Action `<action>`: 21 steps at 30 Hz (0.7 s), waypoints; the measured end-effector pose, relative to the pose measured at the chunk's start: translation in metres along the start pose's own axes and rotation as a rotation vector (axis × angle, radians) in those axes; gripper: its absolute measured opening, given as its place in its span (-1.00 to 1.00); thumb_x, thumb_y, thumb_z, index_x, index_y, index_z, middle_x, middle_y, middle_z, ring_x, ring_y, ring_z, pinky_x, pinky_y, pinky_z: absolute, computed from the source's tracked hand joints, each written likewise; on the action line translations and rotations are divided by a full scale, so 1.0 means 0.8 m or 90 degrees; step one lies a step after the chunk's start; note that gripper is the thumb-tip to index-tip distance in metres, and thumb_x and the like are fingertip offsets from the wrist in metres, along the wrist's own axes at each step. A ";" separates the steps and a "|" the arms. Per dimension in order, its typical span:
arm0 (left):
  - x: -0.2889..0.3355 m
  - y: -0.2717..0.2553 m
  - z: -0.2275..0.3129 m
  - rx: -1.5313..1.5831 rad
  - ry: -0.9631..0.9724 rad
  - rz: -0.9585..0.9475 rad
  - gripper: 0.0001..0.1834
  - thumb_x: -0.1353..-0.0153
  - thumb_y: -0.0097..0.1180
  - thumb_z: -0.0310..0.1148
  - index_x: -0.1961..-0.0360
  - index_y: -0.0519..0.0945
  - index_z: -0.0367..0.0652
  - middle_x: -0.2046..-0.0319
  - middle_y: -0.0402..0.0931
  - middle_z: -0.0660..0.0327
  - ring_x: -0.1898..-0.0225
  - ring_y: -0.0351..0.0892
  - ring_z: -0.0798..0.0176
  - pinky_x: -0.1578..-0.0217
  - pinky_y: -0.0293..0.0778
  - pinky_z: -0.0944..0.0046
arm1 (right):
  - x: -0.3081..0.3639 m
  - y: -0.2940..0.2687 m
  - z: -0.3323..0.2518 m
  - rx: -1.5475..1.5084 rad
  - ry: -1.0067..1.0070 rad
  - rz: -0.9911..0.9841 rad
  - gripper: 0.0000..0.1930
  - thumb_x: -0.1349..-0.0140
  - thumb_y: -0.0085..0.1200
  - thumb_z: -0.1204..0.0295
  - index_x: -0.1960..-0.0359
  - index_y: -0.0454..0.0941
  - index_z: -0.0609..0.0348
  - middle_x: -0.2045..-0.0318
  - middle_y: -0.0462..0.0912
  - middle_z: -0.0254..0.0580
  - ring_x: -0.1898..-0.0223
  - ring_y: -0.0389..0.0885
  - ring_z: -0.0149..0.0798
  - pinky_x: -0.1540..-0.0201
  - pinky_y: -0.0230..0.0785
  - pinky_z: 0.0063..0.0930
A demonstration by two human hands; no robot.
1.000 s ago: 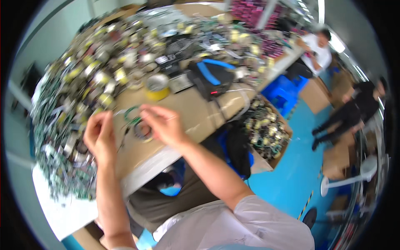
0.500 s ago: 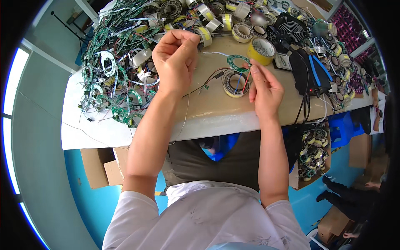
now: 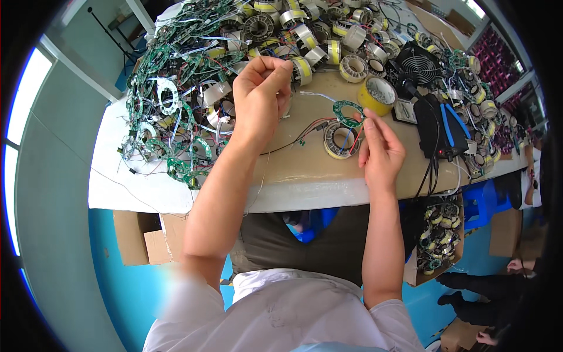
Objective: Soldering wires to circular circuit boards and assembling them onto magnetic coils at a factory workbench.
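By the worktop's (image 3: 305,190) near edge the right hand (image 3: 384,155)'s grip holds a green ring board (image 3: 346,121), seemingly wired already to the coil (image 3: 328,146) yet not flat on it; the left hand (image 3: 261,100)'s is narrow, contents unclear.

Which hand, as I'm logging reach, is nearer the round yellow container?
Right. The right hand is on the near side of the yellow container, fingertips at a green ring-shaped board; the left hand is farther off, to the container's left.

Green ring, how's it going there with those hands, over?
Right hand pinching green ring by edge. Left hand raised, pinched closed, any load unclear. Wired coil and yellow tape roll close by.
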State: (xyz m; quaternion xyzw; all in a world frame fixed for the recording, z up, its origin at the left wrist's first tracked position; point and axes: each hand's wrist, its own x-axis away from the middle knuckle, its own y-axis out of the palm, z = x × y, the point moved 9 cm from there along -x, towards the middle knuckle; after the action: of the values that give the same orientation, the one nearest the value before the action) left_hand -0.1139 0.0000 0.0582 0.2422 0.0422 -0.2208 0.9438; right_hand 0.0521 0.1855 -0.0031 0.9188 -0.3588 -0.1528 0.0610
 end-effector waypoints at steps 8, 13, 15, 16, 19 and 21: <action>0.006 0.009 -0.004 -0.135 0.040 -0.042 -0.94 -0.31 0.27 -0.51 0.29 0.62 -0.26 0.64 0.37 0.46 0.69 0.14 0.61 0.69 -0.04 0.48 | 0.000 0.004 -0.001 -0.012 -0.031 -0.025 -0.72 -0.40 0.20 0.42 -0.07 0.65 0.29 0.14 0.78 -0.08 0.72 0.36 -0.65 0.71 0.15 -0.72; 0.016 0.042 -0.012 -0.195 0.065 -0.163 -0.96 -0.29 0.28 -0.51 0.28 0.65 -0.24 0.47 0.53 0.42 0.51 0.36 0.60 0.48 0.21 0.52 | -0.002 -0.002 -0.006 -0.014 -0.025 -0.023 -0.70 -0.40 0.21 0.41 -0.08 0.64 0.29 0.16 0.79 -0.16 0.70 0.40 -0.64 0.71 0.19 -0.72; 0.015 0.055 -0.020 -0.139 0.074 -0.245 -0.96 -0.29 0.26 -0.54 0.27 0.63 -0.25 0.26 0.61 0.31 0.29 0.49 0.51 0.19 0.39 0.48 | -0.002 -0.002 -0.006 -0.013 -0.017 -0.028 -0.71 -0.44 0.14 0.42 -0.11 0.62 0.31 0.12 0.78 -0.05 0.71 0.33 -0.66 0.71 0.14 -0.72; 0.018 0.061 -0.017 -0.158 0.128 -0.272 -0.96 -0.28 0.24 -0.56 0.27 0.61 -0.26 0.12 0.62 0.19 0.12 0.51 0.40 0.00 0.38 0.38 | -0.002 0.000 -0.003 -0.027 0.005 -0.027 -0.69 -0.43 0.16 0.41 -0.11 0.61 0.31 0.12 0.78 -0.09 0.71 0.34 -0.66 0.70 0.16 -0.73; 0.023 0.065 -0.026 -0.137 0.107 -0.335 -0.96 -0.30 0.13 -0.57 0.24 0.59 -0.25 -0.08 0.58 0.01 -0.07 0.50 0.28 -0.18 0.32 0.25 | -0.004 0.007 0.005 -0.054 -0.002 -0.058 -0.70 -0.41 0.19 0.42 -0.10 0.63 0.28 0.19 0.79 -0.20 0.69 0.41 -0.66 0.68 0.20 -0.72; 0.026 0.068 -0.025 -0.144 0.116 -0.350 -0.98 -0.32 0.11 -0.54 0.28 0.56 -0.22 -0.10 0.58 0.00 -0.11 0.50 0.23 -0.23 0.31 0.17 | -0.002 0.010 0.010 -0.070 0.010 -0.065 -0.70 -0.40 0.21 0.40 -0.10 0.65 0.23 0.42 0.73 -0.38 0.69 0.41 -0.66 0.68 0.18 -0.71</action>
State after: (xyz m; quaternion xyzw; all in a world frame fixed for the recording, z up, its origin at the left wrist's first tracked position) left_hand -0.0712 0.0438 0.0605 0.1340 0.2147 -0.4391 0.8621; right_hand 0.0430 0.1807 -0.0083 0.9323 -0.3021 -0.1677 0.1065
